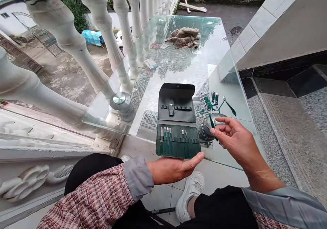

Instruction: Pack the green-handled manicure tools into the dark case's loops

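My left hand (176, 170) is under the lower edge of an open dark-green manicure case (176, 121), thumb stretched out to the right, its other fingers mostly hidden beneath. Several slim metal-tipped tools (167, 140) stand in the elastic loops of the lower panel. The upper panel's loops hold nothing, and a snap strap (171, 107) lies among them. Just right of the case, my right hand (233, 137) pinches a slim green tool (212, 121) resembling tweezers; its lower end is partly hidden by the fingers. Thin tools (204, 134) lie on the glass between case and hand.
Green-handled nail clippers (208, 101) and cuticle nippers (228, 105) lie on the glass table (217, 62). Farther back are a small box (150, 64) and a crumpled cloth (184, 37). White balusters (99, 28) line the left side; stone steps (281, 120) are at right.
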The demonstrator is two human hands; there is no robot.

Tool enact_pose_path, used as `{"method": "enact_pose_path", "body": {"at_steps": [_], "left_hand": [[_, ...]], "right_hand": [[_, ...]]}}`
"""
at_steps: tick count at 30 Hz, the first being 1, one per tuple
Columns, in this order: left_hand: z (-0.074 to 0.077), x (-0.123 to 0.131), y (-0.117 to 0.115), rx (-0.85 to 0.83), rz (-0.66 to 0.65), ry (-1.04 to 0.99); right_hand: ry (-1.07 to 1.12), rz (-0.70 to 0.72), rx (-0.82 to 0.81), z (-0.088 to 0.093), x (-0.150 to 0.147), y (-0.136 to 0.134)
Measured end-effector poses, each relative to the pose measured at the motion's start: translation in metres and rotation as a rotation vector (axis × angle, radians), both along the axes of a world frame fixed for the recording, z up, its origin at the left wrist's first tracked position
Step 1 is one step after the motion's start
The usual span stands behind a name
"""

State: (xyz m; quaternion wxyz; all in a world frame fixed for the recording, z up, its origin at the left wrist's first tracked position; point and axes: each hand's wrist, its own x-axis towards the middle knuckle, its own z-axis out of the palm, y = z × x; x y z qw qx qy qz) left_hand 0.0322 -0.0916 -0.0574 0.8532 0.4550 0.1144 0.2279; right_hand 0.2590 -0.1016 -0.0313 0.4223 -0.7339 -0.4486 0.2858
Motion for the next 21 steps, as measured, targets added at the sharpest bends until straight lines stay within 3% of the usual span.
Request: {"method": "enact_pose_path", "body": {"at_steps": [6, 12, 15, 21], "left_hand": [[-0.005, -0.001, 0.0, 0.04, -0.075, -0.075], [-0.006, -0.002, 0.001, 0.103, 0.058, -0.052], [-0.007, -0.002, 0.0, 0.06, 0.058, -0.02], [-0.007, -0.002, -0.002, -0.109, -0.072, 0.014]], "right_hand": [[0.337, 0.023, -0.001, 0.009, -0.007, -0.001], [0.455, 0.048, -0.004, 0.012, -0.008, -0.001], [0.493, 0.05, -0.022, 0.01, -0.006, -0.002], [0.541, 0.024, -0.01, 0.01, -0.01, 0.0]]}}
